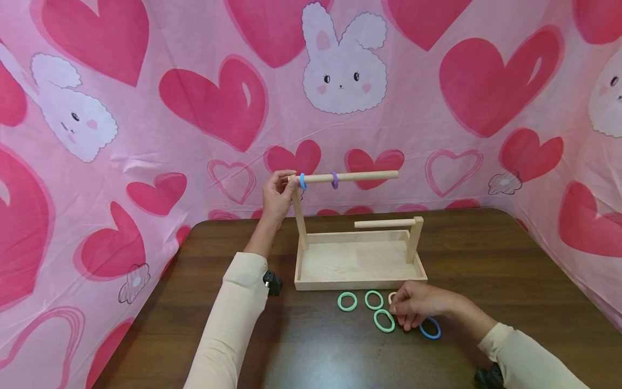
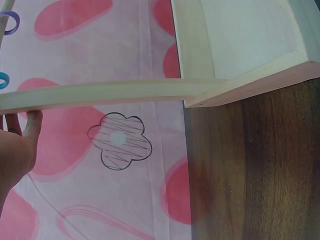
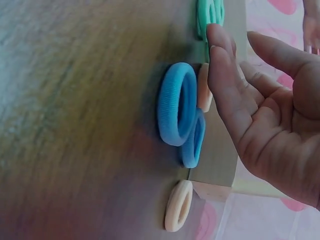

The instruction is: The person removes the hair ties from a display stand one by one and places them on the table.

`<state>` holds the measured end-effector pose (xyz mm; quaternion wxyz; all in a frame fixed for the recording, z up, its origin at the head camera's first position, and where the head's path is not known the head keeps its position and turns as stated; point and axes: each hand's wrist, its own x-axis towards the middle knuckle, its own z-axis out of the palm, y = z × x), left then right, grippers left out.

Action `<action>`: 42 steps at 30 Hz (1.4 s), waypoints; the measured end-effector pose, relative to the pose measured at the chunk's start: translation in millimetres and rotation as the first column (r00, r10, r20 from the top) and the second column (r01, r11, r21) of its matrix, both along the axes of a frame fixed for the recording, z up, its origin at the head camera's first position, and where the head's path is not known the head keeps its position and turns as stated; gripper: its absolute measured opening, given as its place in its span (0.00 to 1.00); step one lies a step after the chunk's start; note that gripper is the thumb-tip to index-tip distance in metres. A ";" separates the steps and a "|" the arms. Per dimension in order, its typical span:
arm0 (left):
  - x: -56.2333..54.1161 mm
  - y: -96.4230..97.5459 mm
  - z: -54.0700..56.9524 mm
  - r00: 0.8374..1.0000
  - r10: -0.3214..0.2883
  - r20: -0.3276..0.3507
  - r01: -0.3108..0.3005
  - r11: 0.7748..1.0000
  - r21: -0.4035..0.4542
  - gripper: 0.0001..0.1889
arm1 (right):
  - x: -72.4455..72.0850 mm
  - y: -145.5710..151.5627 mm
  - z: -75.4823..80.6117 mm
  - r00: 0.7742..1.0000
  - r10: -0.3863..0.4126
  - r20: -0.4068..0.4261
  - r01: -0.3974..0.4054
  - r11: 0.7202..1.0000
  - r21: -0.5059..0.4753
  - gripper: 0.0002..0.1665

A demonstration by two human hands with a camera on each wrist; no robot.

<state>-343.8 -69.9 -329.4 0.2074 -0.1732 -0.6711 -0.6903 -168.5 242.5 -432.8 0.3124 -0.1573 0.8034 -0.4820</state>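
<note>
At the top of the wooden stand's left post point(image 1: 299, 219), my left hand point(image 1: 279, 195) grips the corner where the upper rod point(image 1: 369, 176) joins. A light blue hair tie point(image 1: 303, 182) hangs on that rod right by the thumb, and a purple one point(image 1: 335, 180) hangs farther along. My right hand point(image 1: 420, 303) hovers low over loose hair ties in front of the stand, thumb apart from relaxed fingers, nothing between them. Near its fingertips lie several green hair ties point(image 1: 339, 302) and a partly hidden beige one. Below the palm, a ribbed blue hair tie point(image 3: 170, 105) overlaps another blue one.
The stand's shallow wooden tray point(image 1: 340, 284) sits on the dark brown table point(image 1: 233, 324). A shorter lower rod point(image 1: 384, 223) points left from the right post point(image 1: 414, 240). Another beige hair tie point(image 3: 171, 210) lies near the tray corner. A pink heart-print cloth point(image 1: 408, 124) hangs behind.
</note>
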 end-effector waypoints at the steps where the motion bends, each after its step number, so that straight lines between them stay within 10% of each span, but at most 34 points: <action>1: 0.1 0.1 0.2 1.000 -0.004 0.000 0.004 1.000 0.003 0.11 | -0.3 0.0 1.3 1.000 -0.001 -0.004 0.001 1.000 -0.006 0.16; 19: 0.3 -1.0 -0.1 1.000 -0.018 -0.001 0.018 1.000 0.018 0.12 | -13.7 9.5 41.6 0.972 -0.060 -0.225 -0.001 0.964 -0.264 0.25; 32: -0.1 -0.9 -0.5 1.000 -0.024 -0.018 0.024 1.000 0.020 0.11 | -28.9 -16.6 69.3 0.882 -0.288 -0.374 0.152 0.923 -0.353 0.20; 42: 1.4 -1.0 0.5 0.999 -0.046 0.004 0.046 0.998 0.031 0.12 | -48.5 -42.4 80.5 0.854 -0.408 -0.324 0.247 0.865 -0.437 0.21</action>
